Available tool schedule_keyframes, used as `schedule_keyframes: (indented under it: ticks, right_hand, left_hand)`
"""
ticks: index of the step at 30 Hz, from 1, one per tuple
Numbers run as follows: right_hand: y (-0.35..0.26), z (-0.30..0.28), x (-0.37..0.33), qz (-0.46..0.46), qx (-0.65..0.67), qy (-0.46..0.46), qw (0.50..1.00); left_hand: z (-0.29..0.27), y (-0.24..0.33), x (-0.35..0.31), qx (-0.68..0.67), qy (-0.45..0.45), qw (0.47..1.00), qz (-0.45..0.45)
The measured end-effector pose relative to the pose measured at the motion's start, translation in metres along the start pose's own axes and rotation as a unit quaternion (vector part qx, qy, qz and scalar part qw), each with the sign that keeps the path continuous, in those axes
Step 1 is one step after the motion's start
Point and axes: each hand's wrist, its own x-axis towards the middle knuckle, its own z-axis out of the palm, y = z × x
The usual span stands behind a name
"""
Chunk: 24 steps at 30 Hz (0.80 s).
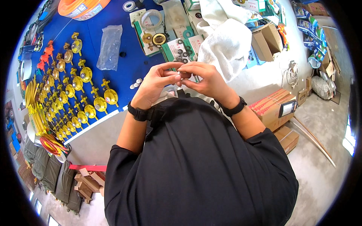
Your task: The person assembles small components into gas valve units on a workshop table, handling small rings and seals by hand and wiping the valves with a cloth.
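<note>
My left hand [158,82] and my right hand [207,80] meet in front of me at the table's near edge. Fingers of both are pinched together on a small shiny metal piece [180,73], mostly covered by the fingertips; its kind does not show. Just beyond them, several black rubber rings [183,54] lie on a green and white box. A brass-coloured round part [159,38] and a clear tape roll [151,19] rest on another box behind. Off to the left, many yellow gas regulators [86,74] stand in rows on the blue tabletop [130,62].
A white cloth [224,49] drapes beside my right hand, near an open cardboard box [267,41]. A clear plastic bag [109,48] lies beyond my left hand. Small white pieces [135,83] sit by my left wrist. Cartons [273,109] stand on the floor at right.
</note>
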Motion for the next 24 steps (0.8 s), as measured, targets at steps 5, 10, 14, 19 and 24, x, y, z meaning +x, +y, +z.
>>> schedule_keyframes:
  ticks: [5,10,14,19,24]
  right_hand:
    - [-0.003,-0.001,0.001,-0.016,-0.024,0.006,1.000]
    - [-0.005,0.001,0.000,-0.020,-0.031,0.020,0.999]
    - [-0.004,0.003,-0.002,-0.011,-0.029,0.026,0.999]
    - [-0.003,0.002,-0.003,-0.024,-0.050,0.032,0.998]
    - [-0.001,0.001,-0.002,-0.031,-0.065,0.040,0.997]
  left_hand:
    - [0.002,0.000,-0.001,-0.012,0.000,1.000,-0.008]
    - [0.004,-0.001,0.000,-0.019,0.004,1.000,-0.004]
    - [0.001,-0.002,0.001,-0.009,-0.012,1.000,-0.010]
    - [0.008,-0.001,-0.001,-0.013,0.009,1.000,-0.018]
    - [-0.003,-0.007,0.001,-0.062,0.034,0.996,-0.052]
